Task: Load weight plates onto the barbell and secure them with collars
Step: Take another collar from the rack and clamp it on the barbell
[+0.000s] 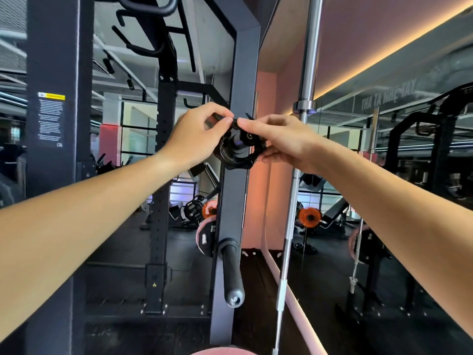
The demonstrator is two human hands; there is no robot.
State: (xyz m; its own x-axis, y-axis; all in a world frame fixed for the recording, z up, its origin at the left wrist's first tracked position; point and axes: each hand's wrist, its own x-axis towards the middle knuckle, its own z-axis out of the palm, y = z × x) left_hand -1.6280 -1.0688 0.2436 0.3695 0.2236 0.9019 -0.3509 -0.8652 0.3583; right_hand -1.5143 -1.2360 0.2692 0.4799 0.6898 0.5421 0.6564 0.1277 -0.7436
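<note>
Nearest the camera, 2 bare forearms extend forward and converge at mid-frame. Below them, a black storage peg [232,274] projects toward the viewer from the dark grey upright post [236,201] of the rack; the peg carries no plate.

At the post, both hands work on a black collar [236,152] seated on a short black stub at hand height. The left hand [198,134] is pinched closed on the collar's upper lever, thumb and index finger meeting at the top of the ring. The right hand [277,139] grasps the same collar from the right side: its thumb presses the top next to the left thumb, and its fingers curl under the ring's lower right edge. The 2 thumbs are nearly touching.

Just right of the right hand, a chrome barbell [304,98] stands nearly vertical against the mirrored wall, apart from the collar.

Further back, left of the post near the floor, a pink-rimmed weight plate [204,239] is partly hidden behind the post. Beyond it, an orange plate [208,210] sits among other equipment.
</note>
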